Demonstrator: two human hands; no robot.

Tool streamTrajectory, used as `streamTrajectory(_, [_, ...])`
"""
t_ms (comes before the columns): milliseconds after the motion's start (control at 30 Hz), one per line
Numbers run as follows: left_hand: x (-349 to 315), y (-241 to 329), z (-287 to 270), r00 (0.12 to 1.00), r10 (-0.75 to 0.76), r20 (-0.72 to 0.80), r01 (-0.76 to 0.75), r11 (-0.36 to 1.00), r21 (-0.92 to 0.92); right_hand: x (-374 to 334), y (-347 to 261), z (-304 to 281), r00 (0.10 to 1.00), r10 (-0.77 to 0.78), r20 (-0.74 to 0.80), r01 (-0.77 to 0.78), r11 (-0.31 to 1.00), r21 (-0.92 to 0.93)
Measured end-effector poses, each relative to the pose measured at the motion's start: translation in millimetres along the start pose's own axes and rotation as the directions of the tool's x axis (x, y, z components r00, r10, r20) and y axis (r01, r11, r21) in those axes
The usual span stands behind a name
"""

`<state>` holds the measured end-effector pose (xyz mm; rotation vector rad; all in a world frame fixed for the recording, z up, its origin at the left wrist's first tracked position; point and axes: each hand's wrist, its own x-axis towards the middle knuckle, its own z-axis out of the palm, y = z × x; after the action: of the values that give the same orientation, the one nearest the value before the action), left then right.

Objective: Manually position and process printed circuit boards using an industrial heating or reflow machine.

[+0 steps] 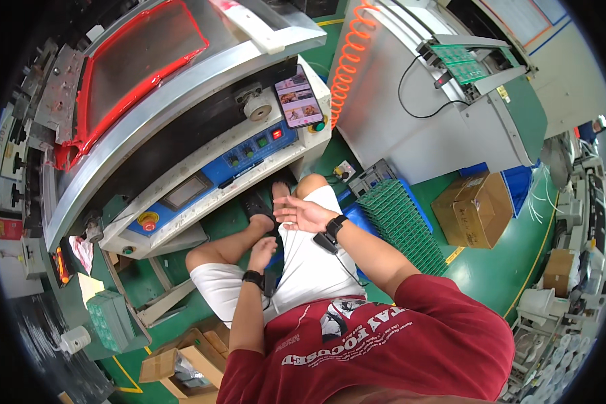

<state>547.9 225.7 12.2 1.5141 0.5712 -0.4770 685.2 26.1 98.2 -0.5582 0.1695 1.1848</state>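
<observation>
My right hand [308, 215] hovers above my right thigh, palm turned up. Its fingers are spread, and nothing lies in it. Over the other thigh, my left hand [262, 254] is loosely closed, with no object showing in it. Each wrist wears a black strap with a small black device [326, 242] and a cable. In front of both hands is a screen-printing machine with a blue control panel [239, 156]. Thick red ink [141, 83] edges the screen inside its metal frame. A phone [298, 101] with a lit screen rests on the machine's right end.
A red stop button [147, 221] sits low on the panel's left. Right of my legs stand a green rack [400, 215] and a cardboard box [472, 210]. Behind them is a grey cabinet [411, 101] with an orange coiled hose [346, 64]. An open carton [185, 367] is at lower left.
</observation>
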Motion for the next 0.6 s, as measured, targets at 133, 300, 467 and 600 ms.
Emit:
streamTrajectory(133, [8.6, -20.7, 14.1, 0.988, 0.125, 0.087, -0.134, 0.985, 0.106, -5.3, 3.4, -4.1, 0.999, -0.045, -0.018, 0.045, 0.999, 0.003])
streamTrajectory(300, [37.0, -63.5, -34.7, 0.944, -0.241, -0.225, 0.212, 0.966, -0.145, -5.8, 4.8, 5.2, 0.998, -0.057, -0.041, 0.056, 0.998, -0.012])
streamTrajectory(467, [75.3, -69.5, -13.4, 0.936, -0.233, -0.264, 0.225, 0.972, -0.059, -1.9, 10.3, 1.6, 0.997, -0.055, -0.061, 0.053, 0.998, -0.041])
streamTrajectory(600, [103.8, -120.5, -68.7, 0.981, -0.129, -0.145, 0.141, 0.987, 0.081, -3.7, 16.1, 2.5, 0.992, -0.097, -0.084, 0.09, 0.992, -0.089])
